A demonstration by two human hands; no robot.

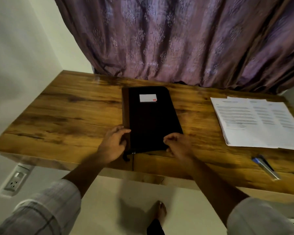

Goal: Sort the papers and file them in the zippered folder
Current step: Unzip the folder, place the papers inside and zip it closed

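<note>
My left hand (112,143) rests loose-fingered on near-left corner of zippered folder (151,119), right hand (178,145) curled at near-right, pinch unclear; looks stiff, light, so grab zipper pull (128,156).

A glossy wooden desk (66,112) with dark grain streaks stands against a purple curtain (176,39) with a pale leaf pattern, which hangs in folds behind its far edge. A pale wall (24,56) runs along the desk's left edge, with a socket (15,181) below. The floor (109,209) is pale, the light dim.
</note>
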